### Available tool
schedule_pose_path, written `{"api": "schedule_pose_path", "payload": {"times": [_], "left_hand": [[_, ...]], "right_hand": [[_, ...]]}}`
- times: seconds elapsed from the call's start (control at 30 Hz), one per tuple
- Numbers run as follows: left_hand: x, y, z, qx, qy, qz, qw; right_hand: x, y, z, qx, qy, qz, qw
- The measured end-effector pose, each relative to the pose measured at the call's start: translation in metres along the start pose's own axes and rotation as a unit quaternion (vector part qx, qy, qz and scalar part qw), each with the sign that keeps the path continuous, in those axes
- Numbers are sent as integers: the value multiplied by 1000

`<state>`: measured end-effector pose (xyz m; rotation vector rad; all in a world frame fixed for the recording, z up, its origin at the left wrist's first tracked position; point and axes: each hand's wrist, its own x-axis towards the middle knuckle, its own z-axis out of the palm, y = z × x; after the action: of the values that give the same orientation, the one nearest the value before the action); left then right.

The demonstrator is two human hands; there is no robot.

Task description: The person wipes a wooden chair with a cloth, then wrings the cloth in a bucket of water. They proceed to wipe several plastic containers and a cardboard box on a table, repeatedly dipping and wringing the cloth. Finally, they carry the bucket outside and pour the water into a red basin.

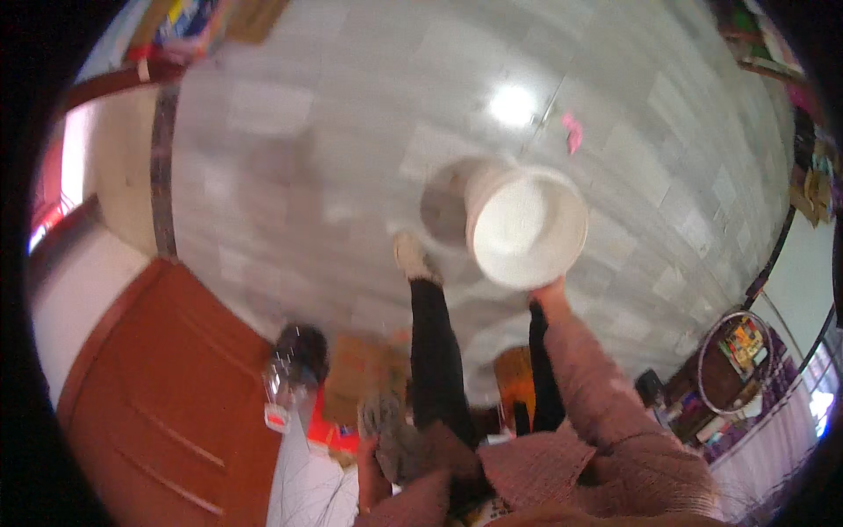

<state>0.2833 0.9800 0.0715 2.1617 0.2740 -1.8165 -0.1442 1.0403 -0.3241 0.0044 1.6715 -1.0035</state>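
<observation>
A white plastic bucket point(475, 217) hangs out in front of me over the floor, its open mouth tilted towards me. At its near rim my right hand point(552, 295) is closed on it, with the arm stretched forward in a pink sleeve. Inside the bucket I see only a pale, bright bottom. Low in the view, by my body, my left hand point(373, 477) is against a crumpled grey cloth point(390, 435) and appears to grip it. Blur hides the fingers of that hand.
Grey tiles point(276, 171) cover the floor, and a pink scrap point(572, 133) lies beyond the bucket. A reddish-brown door point(178, 388) stands at left. Near my feet are a cardboard box point(362, 372) and a clear plastic container point(280, 395). A hoop point(703, 379) is at right.
</observation>
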Motion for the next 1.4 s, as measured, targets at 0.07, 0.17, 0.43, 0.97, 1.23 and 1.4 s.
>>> {"api": "schedule_pose_path", "payload": {"times": [0.07, 0.17, 0.43, 0.97, 1.23, 1.4], "left_hand": [[-1, 8, -1, 20, -9, 28, 999], [-5, 20, -1, 44, -8, 58, 997], [-13, 48, 23, 118, -18, 127, 985], [-121, 103, 113, 166, -138, 196, 957], [-138, 160, 46, 93, -149, 213, 961], [-150, 199, 1, 49, -158, 223, 961]], "right_hand": [[1, 17, 11, 324, 51, 6, 945], [16, 17, 15, 284, 29, -54, 957], [22, 6, -19, 241, 52, 102, 964], [-98, -129, 126, 603, 59, 213, 766], [-96, -201, 112, 559, 134, 180, 798], [-124, -236, 101, 478, 192, 172, 840]]}}
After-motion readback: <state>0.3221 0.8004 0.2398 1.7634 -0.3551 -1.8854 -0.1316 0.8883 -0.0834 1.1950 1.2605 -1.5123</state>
